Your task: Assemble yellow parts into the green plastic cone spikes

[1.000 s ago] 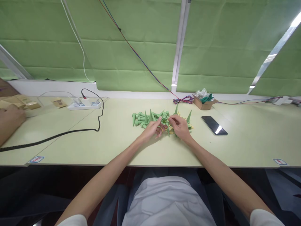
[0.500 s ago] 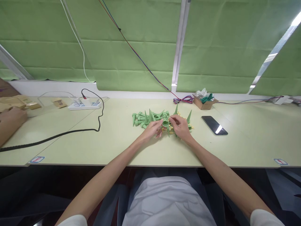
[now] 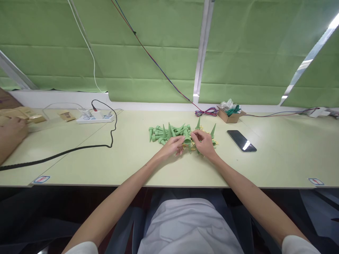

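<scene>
Between my hands is a green plastic watering spike (image 3: pixel 187 138), its wide hollow end turned toward me. The fingers of my left hand (image 3: pixel 173 145) are closed on its left side. My right hand (image 3: pixel 203 141) is pinched at the spike's right side; what sits between those fingertips is too small to make out. Left of and behind the held piece lies a heap of similar green spikes (image 3: pixel 158 133), several on their sides and some pointing up. Small yellow pieces (image 3: pixel 217 143) and more green spikes (image 3: pixel 213 131) lie around my right hand, partly covered by it.
A black phone (image 3: pixel 241 140) lies to the right. Behind it stands a small cardboard box (image 3: pixel 230 117) with clear and green wrapping, beside coiled wires (image 3: pixel 206 112). A power strip (image 3: pixel 95 119) and black cable (image 3: pixel 79 150) are at left, near another person's hand (image 3: pixel 13 132).
The held spike has tilted: its round opening faced up before, and now its side shows with the opening lower. Both my hands stay nearly in place. The other person's hand at left shifted slightly.
</scene>
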The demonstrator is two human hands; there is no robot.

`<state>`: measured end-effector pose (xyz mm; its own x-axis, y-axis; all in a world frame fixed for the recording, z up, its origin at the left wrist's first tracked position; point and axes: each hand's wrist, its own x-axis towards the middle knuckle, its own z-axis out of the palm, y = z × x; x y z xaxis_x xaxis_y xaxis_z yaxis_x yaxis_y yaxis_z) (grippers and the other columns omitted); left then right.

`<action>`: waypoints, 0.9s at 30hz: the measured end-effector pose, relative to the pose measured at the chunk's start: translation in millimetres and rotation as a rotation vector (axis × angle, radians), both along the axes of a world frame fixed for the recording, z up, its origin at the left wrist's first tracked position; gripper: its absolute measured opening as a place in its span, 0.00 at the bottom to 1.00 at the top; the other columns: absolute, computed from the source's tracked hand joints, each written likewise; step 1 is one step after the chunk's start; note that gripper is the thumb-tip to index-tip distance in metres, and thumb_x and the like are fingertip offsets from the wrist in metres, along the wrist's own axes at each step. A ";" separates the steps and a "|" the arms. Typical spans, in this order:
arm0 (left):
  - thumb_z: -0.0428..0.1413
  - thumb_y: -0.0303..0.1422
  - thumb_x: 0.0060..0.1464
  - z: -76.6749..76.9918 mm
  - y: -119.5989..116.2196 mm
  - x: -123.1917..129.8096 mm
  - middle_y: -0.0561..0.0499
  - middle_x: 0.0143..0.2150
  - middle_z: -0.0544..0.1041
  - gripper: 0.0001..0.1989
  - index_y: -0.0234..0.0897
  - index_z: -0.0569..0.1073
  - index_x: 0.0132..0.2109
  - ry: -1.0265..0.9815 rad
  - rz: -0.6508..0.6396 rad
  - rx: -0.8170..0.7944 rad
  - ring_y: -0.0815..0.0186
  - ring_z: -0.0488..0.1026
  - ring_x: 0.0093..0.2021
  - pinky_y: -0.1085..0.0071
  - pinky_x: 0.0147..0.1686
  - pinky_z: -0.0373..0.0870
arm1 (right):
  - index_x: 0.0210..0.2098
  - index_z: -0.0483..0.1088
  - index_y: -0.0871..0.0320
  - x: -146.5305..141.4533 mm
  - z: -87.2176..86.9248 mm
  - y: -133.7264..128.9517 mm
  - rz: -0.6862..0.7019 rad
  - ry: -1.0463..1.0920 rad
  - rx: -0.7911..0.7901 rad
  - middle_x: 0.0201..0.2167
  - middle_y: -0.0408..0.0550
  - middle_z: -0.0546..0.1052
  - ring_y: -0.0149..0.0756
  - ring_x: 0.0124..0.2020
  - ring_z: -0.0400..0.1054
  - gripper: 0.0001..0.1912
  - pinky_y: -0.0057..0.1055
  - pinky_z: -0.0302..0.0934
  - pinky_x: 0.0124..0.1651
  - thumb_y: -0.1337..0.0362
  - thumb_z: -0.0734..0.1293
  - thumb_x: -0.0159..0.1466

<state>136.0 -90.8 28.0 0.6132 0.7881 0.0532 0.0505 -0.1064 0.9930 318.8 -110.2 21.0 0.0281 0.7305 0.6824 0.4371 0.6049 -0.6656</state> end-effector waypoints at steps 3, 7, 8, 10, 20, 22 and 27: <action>0.51 0.53 0.60 -0.1 0.0 -0.1 0.50 0.22 0.70 0.27 0.31 0.72 0.51 0.009 -0.007 0.001 0.70 0.66 0.21 0.74 0.18 0.57 | 0.27 0.68 0.57 -0.5 0.0 -0.7 -0.008 0.002 -0.005 0.21 0.42 0.68 0.29 0.22 0.58 0.14 0.28 0.55 0.27 0.57 0.63 0.66; 0.52 0.52 0.60 0.4 -1.1 1.3 0.50 0.21 0.69 0.28 0.31 0.73 0.51 0.008 -0.006 -0.025 0.69 0.67 0.21 0.73 0.18 0.58 | 0.24 0.66 0.57 -0.5 -1.4 -0.3 -0.024 0.005 -0.012 0.19 0.41 0.66 0.29 0.21 0.57 0.15 0.28 0.54 0.26 0.57 0.63 0.65; 0.52 0.52 0.60 0.7 -1.6 1.7 0.50 0.20 0.69 0.27 0.31 0.73 0.50 0.005 -0.011 -0.033 0.68 0.67 0.20 0.73 0.17 0.58 | 0.24 0.65 0.57 -0.4 -1.6 -0.1 -0.027 0.005 -0.015 0.19 0.40 0.66 0.29 0.20 0.56 0.15 0.28 0.54 0.26 0.57 0.63 0.65; 0.52 0.52 0.60 1.4 -2.4 2.1 0.50 0.21 0.69 0.27 0.31 0.74 0.49 -0.003 -0.024 -0.045 0.69 0.67 0.20 0.73 0.17 0.58 | 0.23 0.65 0.57 -0.1 -1.6 0.2 -0.029 0.006 -0.020 0.18 0.40 0.64 0.28 0.20 0.55 0.16 0.28 0.53 0.26 0.57 0.63 0.65; 0.52 0.52 0.60 1.3 -3.3 0.6 0.50 0.22 0.69 0.26 0.32 0.73 0.51 0.014 -0.060 -0.020 0.69 0.68 0.22 0.74 0.18 0.58 | 0.22 0.65 0.57 -0.7 -0.5 -0.9 -0.024 0.036 -0.001 0.17 0.39 0.63 0.27 0.20 0.54 0.14 0.28 0.52 0.25 0.60 0.64 0.63; 0.51 0.52 0.60 0.7 -2.9 0.6 0.50 0.23 0.70 0.27 0.33 0.72 0.52 0.020 -0.075 -0.013 0.69 0.68 0.22 0.75 0.18 0.58 | 0.22 0.65 0.57 -0.5 -0.9 -0.6 -0.032 0.038 0.005 0.17 0.39 0.63 0.27 0.20 0.53 0.13 0.28 0.52 0.25 0.61 0.64 0.63; 0.50 0.53 0.61 -2.0 -0.9 1.2 0.50 0.24 0.69 0.28 0.33 0.71 0.54 0.016 -0.090 0.017 0.69 0.67 0.22 0.75 0.18 0.58 | 0.22 0.65 0.57 -0.4 -1.1 -0.1 -0.049 0.035 -0.008 0.17 0.39 0.63 0.27 0.20 0.54 0.14 0.27 0.52 0.25 0.60 0.64 0.62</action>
<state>137.2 -91.7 25.9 0.6824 0.7288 0.0557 0.0558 -0.1280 0.9902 318.4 -110.3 20.0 0.0877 0.7331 0.6744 0.4422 0.5780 -0.6859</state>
